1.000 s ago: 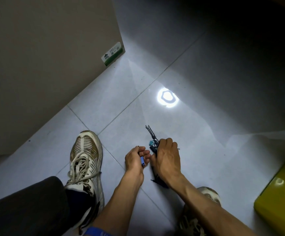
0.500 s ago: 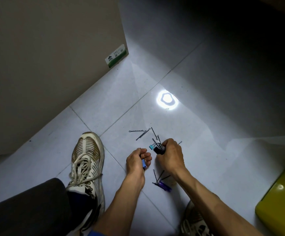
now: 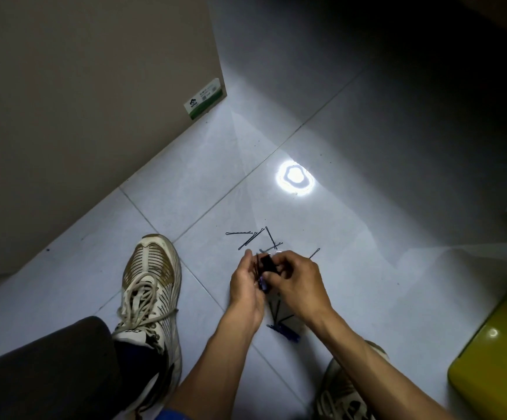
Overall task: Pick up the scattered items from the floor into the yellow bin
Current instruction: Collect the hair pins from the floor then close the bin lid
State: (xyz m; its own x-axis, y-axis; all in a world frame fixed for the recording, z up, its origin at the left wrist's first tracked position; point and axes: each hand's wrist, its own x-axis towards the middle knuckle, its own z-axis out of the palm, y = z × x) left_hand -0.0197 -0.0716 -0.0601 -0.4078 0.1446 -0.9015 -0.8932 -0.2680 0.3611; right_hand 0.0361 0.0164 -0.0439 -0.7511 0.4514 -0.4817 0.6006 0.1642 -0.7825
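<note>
My right hand (image 3: 299,280) grips a small black clip (image 3: 266,263) along with some thin hairpins, just above the tiled floor. My left hand (image 3: 244,283) meets it from the left, its fingers curled round a small blue item (image 3: 263,283) and touching the bundle. Several black hairpins (image 3: 250,237) lie scattered on the floor beyond my hands, and one more hairpin (image 3: 314,253) lies to their right. A blue clip (image 3: 285,331) with a few pins lies below my hands. The yellow bin (image 3: 494,368) stands at the lower right edge.
A beige cabinet side (image 3: 79,116) with a green and white sticker (image 3: 205,98) fills the left. My left shoe (image 3: 150,283) is planted beside the pins; the other shoe (image 3: 346,392) shows under my right arm. A bright lamp reflection (image 3: 294,178) glares on the tiles.
My two hands have come together over the floor, the right hand bringing the clip and pins against the left. The view has dipped slightly.
</note>
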